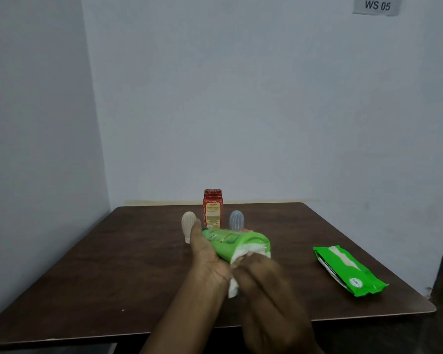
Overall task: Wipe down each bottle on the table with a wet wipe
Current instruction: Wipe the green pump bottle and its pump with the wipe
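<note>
Item one: my left hand (207,254), cupped under a green bottle (230,242) and closed around it, holding it on its side above the desk (138,264). The bottle's far end points away and to the right.

Item two: my right hand (264,282), fingers curled shut on a white wet wipe (243,254). The wipe is pressed against the near end of the green bottle, and a tail of it hangs down between my two hands. The hand is blurred, so I cannot tell the exact finger placement.

Item three: a red bottle (212,209), standing upright on the desk just beyond my left hand, cap on top, label facing me.

Item four: a cream ribbed bottle (188,224), to the left of the red one, just beyond my left thumb. Its lower part narrows; whether it stands or leans I cannot tell.

Item five: a pale blue ribbed bottle (236,220), to the right of the red one, directly behind the green bottle, its base hidden by it.

Item six: a green wipes pack (348,270), lying flat on the desk well to the right of my right hand, flap open with white wipe showing at the far end.

Item seven: a sign (377,5) reading "WS 05", high on the wall beyond, to the right.
</note>
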Available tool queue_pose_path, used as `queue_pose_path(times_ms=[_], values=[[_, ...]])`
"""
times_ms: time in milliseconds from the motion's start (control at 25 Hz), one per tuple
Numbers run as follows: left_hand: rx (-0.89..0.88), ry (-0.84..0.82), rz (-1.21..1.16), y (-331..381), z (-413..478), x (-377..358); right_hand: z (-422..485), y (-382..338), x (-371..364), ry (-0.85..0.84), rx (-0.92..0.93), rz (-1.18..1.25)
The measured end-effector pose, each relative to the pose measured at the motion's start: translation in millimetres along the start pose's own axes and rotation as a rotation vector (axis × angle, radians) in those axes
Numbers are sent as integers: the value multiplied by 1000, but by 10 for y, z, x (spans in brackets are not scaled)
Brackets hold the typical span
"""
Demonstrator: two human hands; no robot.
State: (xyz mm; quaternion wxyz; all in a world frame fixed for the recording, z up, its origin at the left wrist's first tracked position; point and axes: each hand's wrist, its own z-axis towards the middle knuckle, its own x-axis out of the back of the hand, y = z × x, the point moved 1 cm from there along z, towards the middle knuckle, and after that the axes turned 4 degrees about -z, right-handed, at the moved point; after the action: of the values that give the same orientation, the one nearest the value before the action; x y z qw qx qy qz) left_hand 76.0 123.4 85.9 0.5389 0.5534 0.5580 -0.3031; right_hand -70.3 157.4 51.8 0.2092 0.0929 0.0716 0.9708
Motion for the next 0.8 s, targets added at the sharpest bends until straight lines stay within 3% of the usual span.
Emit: queue_pose_path(times_ms=[160, 320, 440, 560, 720, 800], values=[[19, -15, -23, -23, 7, -26, 62, 67, -34, 41, -160, 41], [-12, 46, 2, -60, -9, -40, -16, 48, -45, 28, -27, 4], [4, -6, -68, -83, -26, -49, 38, 122, -15, 52, -178, 40], [-8, 8, -70, -68, -3, -55, 2, 38, -28, 56, -48, 46], [-20, -19, -98, -67, 56, -47, 12, 148, -18, 62, -158, 32], [-31, -14, -100, -61, 108, -12, -5, 103, -24, 75, -90, 35]])
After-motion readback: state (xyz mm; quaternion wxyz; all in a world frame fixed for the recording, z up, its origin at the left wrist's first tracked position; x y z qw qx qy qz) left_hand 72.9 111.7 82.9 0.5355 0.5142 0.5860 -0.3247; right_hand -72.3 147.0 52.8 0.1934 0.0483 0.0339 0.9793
